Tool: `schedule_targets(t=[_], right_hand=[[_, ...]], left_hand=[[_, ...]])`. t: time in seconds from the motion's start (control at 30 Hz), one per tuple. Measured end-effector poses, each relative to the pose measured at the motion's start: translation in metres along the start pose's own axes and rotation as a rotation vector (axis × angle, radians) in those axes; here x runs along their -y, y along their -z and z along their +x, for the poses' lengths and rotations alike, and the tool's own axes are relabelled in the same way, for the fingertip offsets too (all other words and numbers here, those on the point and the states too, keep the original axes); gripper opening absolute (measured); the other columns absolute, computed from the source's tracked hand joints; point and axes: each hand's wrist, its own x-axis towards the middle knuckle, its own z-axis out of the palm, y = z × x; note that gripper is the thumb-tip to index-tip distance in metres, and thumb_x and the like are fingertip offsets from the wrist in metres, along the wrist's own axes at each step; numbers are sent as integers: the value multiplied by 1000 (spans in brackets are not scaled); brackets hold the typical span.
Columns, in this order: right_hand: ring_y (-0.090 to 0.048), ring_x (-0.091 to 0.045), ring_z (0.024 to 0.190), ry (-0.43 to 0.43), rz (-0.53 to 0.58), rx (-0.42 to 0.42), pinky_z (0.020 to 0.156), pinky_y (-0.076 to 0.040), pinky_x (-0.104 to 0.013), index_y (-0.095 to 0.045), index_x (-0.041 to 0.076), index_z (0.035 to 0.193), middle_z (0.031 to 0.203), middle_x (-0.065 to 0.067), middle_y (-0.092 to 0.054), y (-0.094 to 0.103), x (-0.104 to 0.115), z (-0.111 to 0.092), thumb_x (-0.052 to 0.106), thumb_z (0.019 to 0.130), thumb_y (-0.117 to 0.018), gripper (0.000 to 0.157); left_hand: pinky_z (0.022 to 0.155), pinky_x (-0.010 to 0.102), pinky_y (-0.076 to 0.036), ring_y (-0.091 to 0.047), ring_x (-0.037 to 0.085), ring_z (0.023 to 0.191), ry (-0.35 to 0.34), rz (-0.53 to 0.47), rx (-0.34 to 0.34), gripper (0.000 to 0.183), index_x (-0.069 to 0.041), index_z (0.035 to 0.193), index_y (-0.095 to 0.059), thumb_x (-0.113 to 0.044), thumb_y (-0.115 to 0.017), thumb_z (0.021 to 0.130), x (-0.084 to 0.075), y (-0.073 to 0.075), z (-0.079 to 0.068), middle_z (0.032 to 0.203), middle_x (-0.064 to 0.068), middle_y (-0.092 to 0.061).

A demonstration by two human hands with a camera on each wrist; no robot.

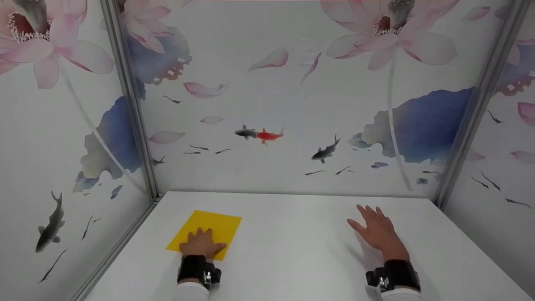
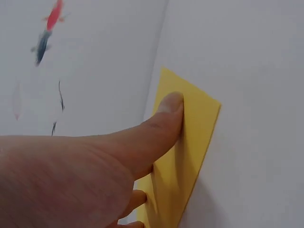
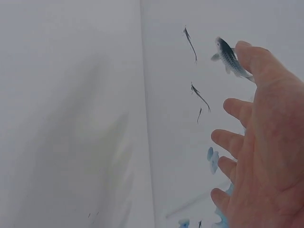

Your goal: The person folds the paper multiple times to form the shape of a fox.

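A flat yellow sheet (image 1: 221, 223), four-sided and slanted, lies on the left part of the white table (image 1: 292, 246). My left hand (image 1: 199, 243) rests on its near part with fingers spread. In the left wrist view the thumb (image 2: 172, 102) lies along the yellow sheet (image 2: 202, 114), and the other fingertips reach its edge, partly hidden behind the palm. Over the right side of the table, my right hand (image 1: 378, 232) is held with fingers extended and nothing in it. The right wrist view shows that hand (image 3: 270, 128) from the palm side, with its shadow on the tabletop.
White panels printed with lotus flowers, leaves and fish stand at the back (image 1: 292, 104), left (image 1: 42, 146) and right (image 1: 510, 167) of the table. Grey metal posts (image 1: 131, 96) join the panels. Each wrist wears a black strap (image 1: 193, 267) with a small camera.
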Motion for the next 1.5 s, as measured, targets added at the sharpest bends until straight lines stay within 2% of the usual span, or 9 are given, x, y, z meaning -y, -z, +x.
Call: schedule_targets(t=[0.3, 0.53, 0.77, 0.97, 1.07, 1.17, 1.4, 1.5], right_hand=[[-10, -62, 163, -16, 32, 29, 129, -10, -79, -32, 2, 168, 173, -37, -26, -7, -2, -2, 61, 110, -51, 85], [-12, -63, 163, -17, 38, 52, 129, -11, -80, -34, 1, 167, 172, -38, -28, -9, 0, -3, 61, 110, -51, 85], [-21, -65, 158, 2, 4, 100, 127, -22, -78, -43, -4, 161, 167, -39, -37, -3, 7, -3, 43, 106, -66, 75], [-25, -61, 159, -41, 32, 153, 129, -24, -74, -46, -1, 161, 167, -36, -39, 2, 16, -4, 38, 105, -69, 71], [-28, -59, 158, -60, 54, 173, 128, -26, -73, -46, -1, 160, 168, -36, -39, 4, 19, -5, 36, 105, -69, 70], [-33, -58, 156, -72, 69, 187, 127, -29, -73, -46, -2, 160, 167, -36, -39, 4, 21, -6, 36, 105, -69, 70], [-47, -53, 148, -133, 40, 234, 122, -40, -71, -54, 2, 153, 163, -33, -46, 5, 29, -6, 41, 105, -69, 64], [-55, -49, 141, -116, 26, 234, 118, -46, -68, -59, 3, 148, 157, -32, -53, 6, 36, -5, 41, 103, -72, 60]], left_hand=[[118, 79, -37, -44, 52, 154, -191, 18, 65, 75, -8, 153, -60, -52, -78, 94, -48, -29, -7, 165, 25, -51], [124, 75, -34, -42, 48, 157, -261, 44, 193, 76, -13, 156, -59, -55, -77, 96, -90, -47, -21, 167, 20, -50], [125, 70, -37, -44, 42, 158, -322, 109, 245, 77, -20, 157, -58, -60, -77, 94, -137, -60, -49, 169, 13, -50], [124, 62, -43, -48, 38, 157, -363, 179, 253, 76, -25, 157, -58, -66, -74, 95, -169, -63, -78, 168, 9, -53], [121, 57, -48, -53, 37, 151, -384, 223, 228, 75, -26, 154, -61, -69, -73, 93, -180, -65, -89, 163, 8, -57], [117, 55, -52, -58, 35, 144, -402, 253, 193, 74, -28, 151, -64, -71, -73, 92, -185, -67, -94, 158, 6, -61], [125, 51, -47, -55, 35, 150, -396, 241, 218, 75, -30, 154, -61, -72, -73, 92, -189, -69, -93, 164, 5, -58], [125, 50, -46, -55, 35, 151, -397, 242, 219, 76, -31, 155, -60, -72, -73, 92, -189, -69, -91, 164, 5, -57]])
